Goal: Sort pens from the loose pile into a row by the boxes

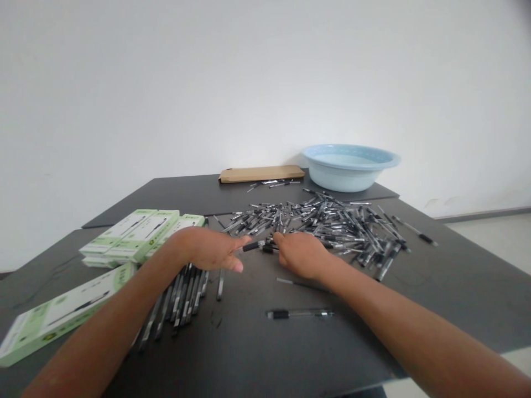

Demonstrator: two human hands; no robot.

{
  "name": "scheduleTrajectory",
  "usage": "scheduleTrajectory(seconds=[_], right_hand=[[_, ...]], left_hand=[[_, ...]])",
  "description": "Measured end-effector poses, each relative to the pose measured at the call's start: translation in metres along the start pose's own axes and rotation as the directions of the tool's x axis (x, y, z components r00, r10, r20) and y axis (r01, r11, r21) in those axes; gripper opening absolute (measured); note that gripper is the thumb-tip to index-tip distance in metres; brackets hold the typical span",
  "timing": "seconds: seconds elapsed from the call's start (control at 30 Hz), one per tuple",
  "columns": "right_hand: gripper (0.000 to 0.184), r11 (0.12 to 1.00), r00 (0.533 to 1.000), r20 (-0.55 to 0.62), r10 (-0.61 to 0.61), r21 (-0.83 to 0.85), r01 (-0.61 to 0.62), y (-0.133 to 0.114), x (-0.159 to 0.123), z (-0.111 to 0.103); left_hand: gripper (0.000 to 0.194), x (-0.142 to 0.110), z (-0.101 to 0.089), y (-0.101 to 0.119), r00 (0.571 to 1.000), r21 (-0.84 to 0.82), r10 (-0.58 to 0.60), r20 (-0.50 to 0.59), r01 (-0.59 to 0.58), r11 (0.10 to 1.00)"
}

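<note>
My left hand [213, 249] is over the middle of the table, thumb and fingers apart. The tip of a clear pen with a black grip [251, 246] points at the gap between them. My right hand [302, 253], at the near edge of a loose pile of pens [332, 221], has its fingers closed around the other end of that pen; the fingertips are partly hidden. Beneath my left forearm lies a row of pens [182, 298] side by side. One single pen [301, 313] lies crosswise in front of my right hand, with a thin pen part [296, 282] behind it.
White and green pen boxes [139, 235] are stacked at the left, and another box [70, 304] lies nearer me. Against the back wall are a flat brown cardboard piece [261, 174] and a light blue basin [350, 174]. Several pens lie before the cardboard on the dark table [249, 354].
</note>
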State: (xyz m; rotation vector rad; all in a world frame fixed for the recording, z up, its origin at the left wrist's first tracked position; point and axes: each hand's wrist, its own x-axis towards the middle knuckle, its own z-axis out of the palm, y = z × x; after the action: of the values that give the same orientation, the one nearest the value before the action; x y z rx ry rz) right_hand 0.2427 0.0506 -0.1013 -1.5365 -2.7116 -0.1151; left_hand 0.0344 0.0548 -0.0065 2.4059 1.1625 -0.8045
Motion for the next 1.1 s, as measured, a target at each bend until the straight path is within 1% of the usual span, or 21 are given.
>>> scheduleTrajectory(seconds=[0.07, 0.17, 0.23, 0.27, 0.3, 0.33, 0.37, 0.4, 0.43, 0.47, 0.5, 0.53, 0.57, 0.63, 0.7, 0.87, 1.0, 1.1], right_hand=[[0.026, 1.000, 1.000, -0.018, 0.001, 0.028, 0.000, 0.002, 0.000, -0.002], [0.036, 0.991, 0.997, -0.073, -0.004, 0.132, 0.014, 0.007, 0.000, -0.002], [0.046, 0.961, 0.984, -0.176, 0.023, 0.275, 0.026, 0.011, 0.002, -0.002], [0.048, 0.924, 0.969, -0.241, 0.060, 0.380, 0.038, 0.014, 0.004, -0.002], [0.047, 0.858, 0.949, -0.296, 0.109, 0.510, 0.061, 0.017, 0.006, -0.002], [0.042, 0.749, 0.930, -0.329, 0.164, 0.655, 0.099, 0.019, 0.008, -0.002], [0.034, 0.591, 0.916, -0.339, 0.213, 0.792, 0.156, 0.020, 0.010, -0.001], [0.025, 0.391, 0.911, -0.333, 0.244, 0.893, 0.222, 0.021, 0.012, -0.001], [0.018, 0.175, 0.912, -0.320, 0.256, 0.943, 0.282, 0.020, 0.013, -0.001], [0.017, -0.024, 0.916, -0.310, 0.254, 0.945, 0.326, 0.019, 0.014, -0.001], [0.019, -0.181, 0.920, -0.305, 0.246, 0.918, 0.353, 0.017, 0.013, -0.002], [0.022, -0.291, 0.921, -0.305, 0.241, 0.883, 0.368, 0.014, 0.012, -0.004], [0.023, -0.361, 0.922, -0.306, 0.236, 0.854, 0.376, 0.011, 0.011, -0.006], [0.023, -0.432, 0.923, -0.312, 0.227, 0.817, 0.382, 0.005, 0.007, -0.009], [0.023, -0.461, 0.922, -0.321, 0.218, 0.798, 0.387, 0.000, 0.004, -0.012], [0.023, -0.465, 0.925, -0.325, 0.199, 0.799, 0.381, -0.006, 0.003, -0.010], [0.023, -0.480, 0.915, -0.326, 0.239, 0.779, 0.403, -0.004, 0.003, -0.009], [0.025, -0.473, 0.905, -0.334, 0.264, 0.773, 0.423, -0.002, 0.004, -0.009]], left_hand=[[0.069, 0.001, 0.002, -0.003, 1.000, 0.011, 0.021, -0.012, -0.021, 1.000], [0.068, 0.001, 0.004, -0.007, 0.999, -0.004, 0.038, -0.035, -0.038, 0.999], [0.068, 0.000, 0.004, -0.009, 0.998, -0.009, 0.032, -0.052, -0.033, 0.999], [0.069, 0.000, 0.004, -0.009, 0.998, -0.002, 0.022, -0.054, -0.023, 1.000], [0.069, 0.000, 0.004, -0.010, 0.999, 0.006, 0.009, -0.050, -0.009, 1.000], [0.070, 0.001, 0.004, -0.011, 0.999, 0.011, -0.004, -0.043, 0.005, 1.000], [0.071, 0.002, 0.004, -0.011, 0.999, 0.012, -0.018, -0.034, 0.019, 1.000], [0.072, 0.003, 0.004, -0.012, 0.999, 0.010, -0.030, -0.025, 0.031, 0.999], [0.072, 0.004, 0.004, -0.013, 0.999, 0.004, -0.037, -0.019, 0.037, 0.999], [0.073, 0.005, 0.004, -0.014, 0.999, -0.001, -0.043, -0.013, 0.043, 0.999], [0.073, 0.007, 0.004, -0.015, 0.999, -0.005, -0.047, -0.008, 0.047, 0.999], [0.073, 0.008, 0.004, -0.016, 0.999, -0.007, -0.054, -0.004, 0.054, 0.999], [0.073, 0.010, 0.005, -0.017, 0.998, -0.011, -0.059, 0.002, 0.059, 0.998], [0.073, 0.012, 0.006, -0.018, 0.998, -0.016, -0.069, 0.009, 0.069, 0.997], [0.072, 0.014, 0.007, -0.018, 0.997, -0.022, -0.073, 0.014, 0.073, 0.997], [0.070, 0.015, 0.007, -0.016, 0.998, -0.046, -0.052, 0.040, 0.053, 0.998], [0.064, 0.013, 0.003, -0.013, 0.998, -0.060, -0.039, 0.057, 0.042, 0.997], [0.061, 0.012, 0.002, -0.012, 0.996, -0.074, -0.036, 0.076, 0.041, 0.996]])
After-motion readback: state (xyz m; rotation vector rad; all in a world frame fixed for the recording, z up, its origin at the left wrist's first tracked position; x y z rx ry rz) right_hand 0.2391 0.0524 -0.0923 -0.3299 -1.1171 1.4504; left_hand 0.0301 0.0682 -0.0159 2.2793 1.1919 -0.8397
